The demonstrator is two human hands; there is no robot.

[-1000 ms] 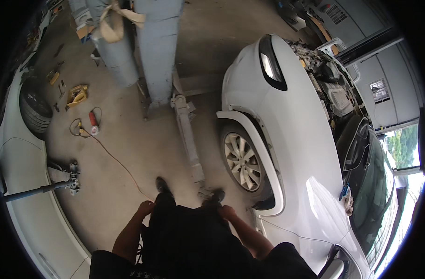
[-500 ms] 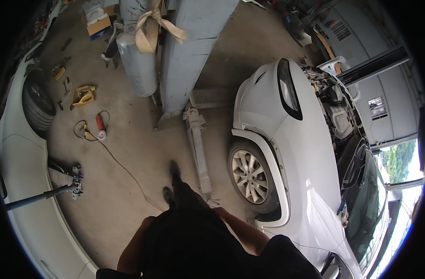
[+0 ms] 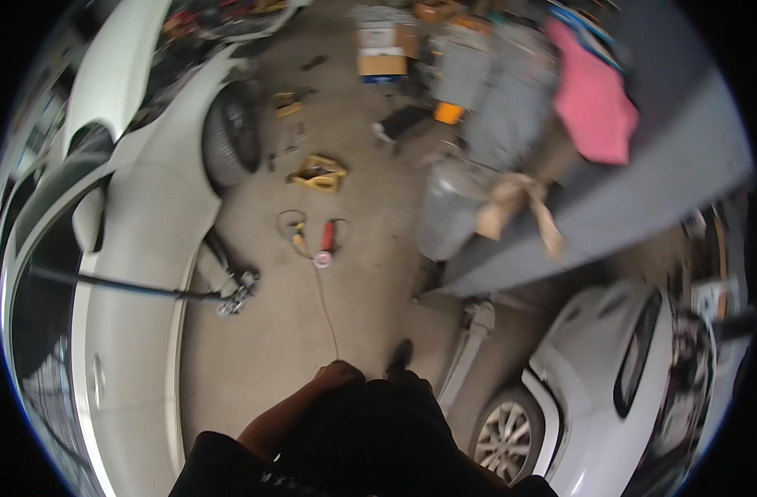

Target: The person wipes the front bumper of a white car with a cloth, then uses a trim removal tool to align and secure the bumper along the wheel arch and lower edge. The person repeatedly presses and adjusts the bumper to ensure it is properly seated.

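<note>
- Left hand (image 3: pixel 339 374): at about 6 o'clock in the view, low and near the body, at the end of a bare forearm that rises from the dark sleeve. It looks loosely curled and holds nothing that can be seen; whether the fingers are pressed together or spread cannot be told.
- Right hand: not in view; the person's dark clothing fills the lower middle of the frame.
- Orange cable (image 3: pixel 325 306): lies on the concrete floor (image 3: pixel 370 248) and runs from just above the left hand toward 12 o'clock, ending at the red power tool. It is the thing nearest the hand, but apart from it.
- Red power tool (image 3: pixel 327 240): lies flat on the floor near the centre, slightly toward 11 o'clock, with a pale round disc at its lower end.
- Yellow tool (image 3: pixel 319 174): on the floor beyond the red power tool, toward 11 o'clock.
- Shoe (image 3: pixel 401 356): dark, on the floor just to the right of the hand.
- White car, left (image 3: pixel 138 248): fills the 9 o'clock side; its front tyre (image 3: pixel 229 145) sits at about 10 o'clock.
- Long dark bar (image 3: pixel 130 286): reaches from the left car toward the centre and ends at a small metal fitting.
- White car, right (image 3: pixel 594 381): at 4 o'clock, with an alloy wheel (image 3: pixel 504 439) at about 5 o'clock.
- Grey lift post (image 3: pixel 594 215): at 2 o'clock, with a pink cloth (image 3: pixel 594 103) draped on it.
- Cardboard boxes (image 3: pixel 383 54): at 12 o'clock, far across the floor.
</note>
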